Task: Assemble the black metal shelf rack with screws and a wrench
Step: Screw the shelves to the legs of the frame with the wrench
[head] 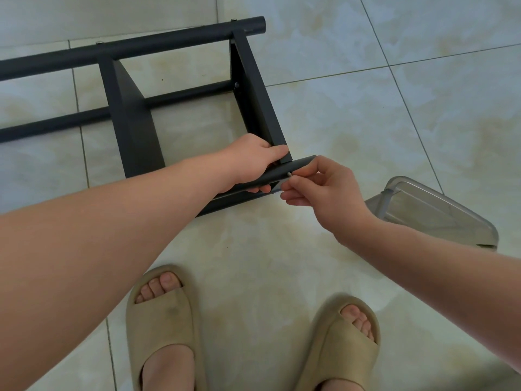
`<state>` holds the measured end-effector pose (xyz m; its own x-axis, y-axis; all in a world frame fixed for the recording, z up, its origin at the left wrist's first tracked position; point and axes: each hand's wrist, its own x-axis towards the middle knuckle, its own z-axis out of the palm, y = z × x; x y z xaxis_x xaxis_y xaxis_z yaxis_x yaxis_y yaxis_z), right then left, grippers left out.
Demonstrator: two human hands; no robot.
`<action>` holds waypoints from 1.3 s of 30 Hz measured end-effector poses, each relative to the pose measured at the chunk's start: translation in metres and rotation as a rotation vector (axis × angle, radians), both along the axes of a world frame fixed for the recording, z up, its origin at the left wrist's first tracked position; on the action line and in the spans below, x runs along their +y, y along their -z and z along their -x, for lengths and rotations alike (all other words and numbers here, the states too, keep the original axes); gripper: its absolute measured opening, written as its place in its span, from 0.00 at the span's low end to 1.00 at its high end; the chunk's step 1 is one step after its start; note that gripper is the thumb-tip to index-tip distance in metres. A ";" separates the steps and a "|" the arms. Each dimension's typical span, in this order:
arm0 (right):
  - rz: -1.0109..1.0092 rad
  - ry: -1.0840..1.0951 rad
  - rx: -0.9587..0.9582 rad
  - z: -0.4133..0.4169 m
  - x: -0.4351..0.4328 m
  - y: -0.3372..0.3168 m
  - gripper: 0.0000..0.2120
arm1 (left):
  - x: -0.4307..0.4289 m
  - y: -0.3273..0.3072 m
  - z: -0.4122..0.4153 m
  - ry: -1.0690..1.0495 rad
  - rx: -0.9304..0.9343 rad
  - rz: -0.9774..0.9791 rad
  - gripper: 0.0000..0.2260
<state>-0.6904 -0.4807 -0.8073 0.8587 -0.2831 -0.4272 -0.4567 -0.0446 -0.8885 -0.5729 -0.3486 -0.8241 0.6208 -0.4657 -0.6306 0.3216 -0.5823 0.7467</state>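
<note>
Black metal shelf rack (135,131) lies on the tiled floor (366,108), with the far pole (141,45) apparently bolted on. The left hand (253,162) grips the near pole (296,165) against a shelf corner. The right hand (324,190) pinches a screw (289,174) at its hole. Tightening remains to be done, and no wrench is visible.

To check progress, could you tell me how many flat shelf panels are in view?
2: the left shelf panel stands left of the left hand; the right shelf panel ends at that hand. Others may lie off-frame, left.
</note>
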 end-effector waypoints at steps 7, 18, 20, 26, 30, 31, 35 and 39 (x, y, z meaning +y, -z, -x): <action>0.257 -0.162 -0.010 -0.008 -0.002 -0.001 0.12 | 0.000 0.001 0.001 0.018 0.000 -0.007 0.20; 0.577 -0.393 0.002 -0.017 -0.011 -0.009 0.08 | 0.001 0.000 0.000 0.000 0.032 0.005 0.19; 0.540 -0.348 0.019 -0.017 -0.009 -0.008 0.08 | 0.001 0.000 0.000 0.002 0.034 0.012 0.19; 0.511 -0.318 0.064 -0.019 -0.011 -0.009 0.09 | 0.002 0.001 0.000 -0.001 0.033 0.024 0.18; 0.618 -0.328 0.072 -0.022 -0.017 -0.013 0.12 | 0.004 0.001 -0.002 -0.002 0.072 0.036 0.18; 0.622 -0.329 0.068 -0.023 -0.018 -0.014 0.13 | 0.004 0.001 -0.003 -0.002 0.082 0.035 0.18; 0.626 -0.360 0.060 -0.023 -0.018 -0.014 0.11 | 0.004 0.000 -0.006 -0.023 0.148 0.048 0.17; 0.665 -0.420 -0.008 -0.021 -0.013 -0.014 0.07 | 0.005 0.001 -0.005 -0.031 0.136 0.051 0.17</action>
<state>-0.6690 -0.4933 -0.7929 0.9529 -0.1279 -0.2751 -0.2771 -0.7360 -0.6177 -0.5677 -0.3441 -0.8247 0.5461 -0.4810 -0.6859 0.4392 -0.5328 0.7233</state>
